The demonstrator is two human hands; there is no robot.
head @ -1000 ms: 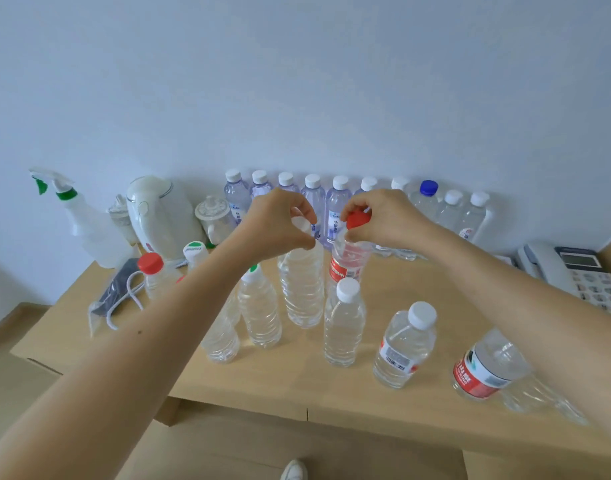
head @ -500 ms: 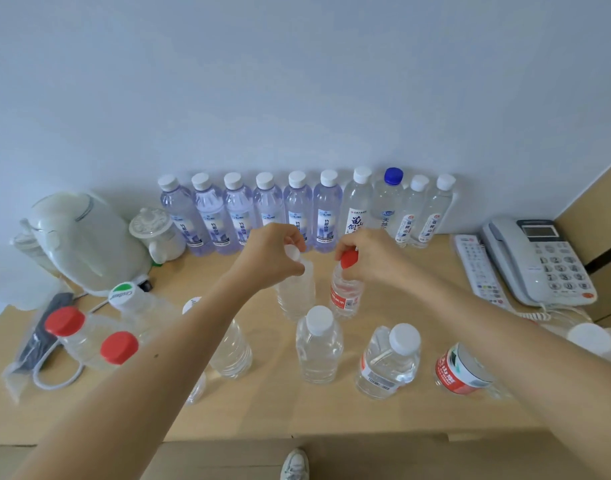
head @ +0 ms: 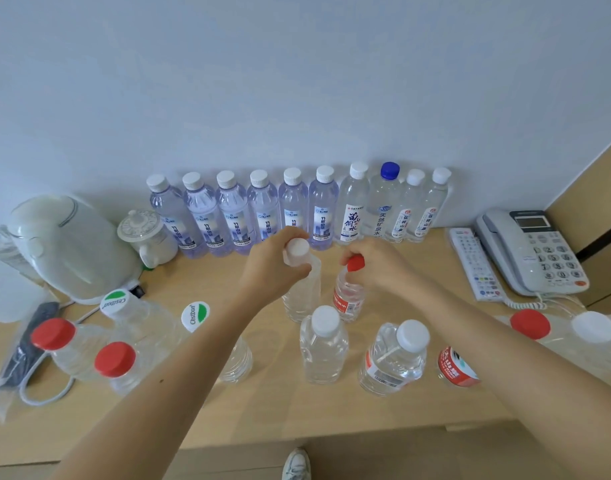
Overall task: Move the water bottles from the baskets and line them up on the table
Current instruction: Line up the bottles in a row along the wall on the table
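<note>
My left hand (head: 272,268) grips the neck of a clear white-capped bottle (head: 302,289) that stands on the wooden table (head: 269,410). Right beside it, my right hand (head: 380,268) holds a red-capped bottle (head: 347,299) with a red label by its cap. Behind both hands, a row of several upright bottles (head: 297,209) lines the wall. Loose bottles stand in front: a white-capped one (head: 323,344), a labelled one (head: 394,358), and a red-labelled one (head: 458,367) partly hidden under my right arm.
A white kettle (head: 65,247) and small teapot (head: 146,237) stand at the left with several red- and green-capped bottles (head: 89,348) and a bagged cable (head: 23,351). A remote (head: 473,261) and desk phone (head: 532,251) lie at the right, near two more bottles (head: 560,330).
Both hands have brought their bottles down onto the table in front of the back row. The view has tilted down and shifted right, so the spray bottle at far left is gone.
</note>
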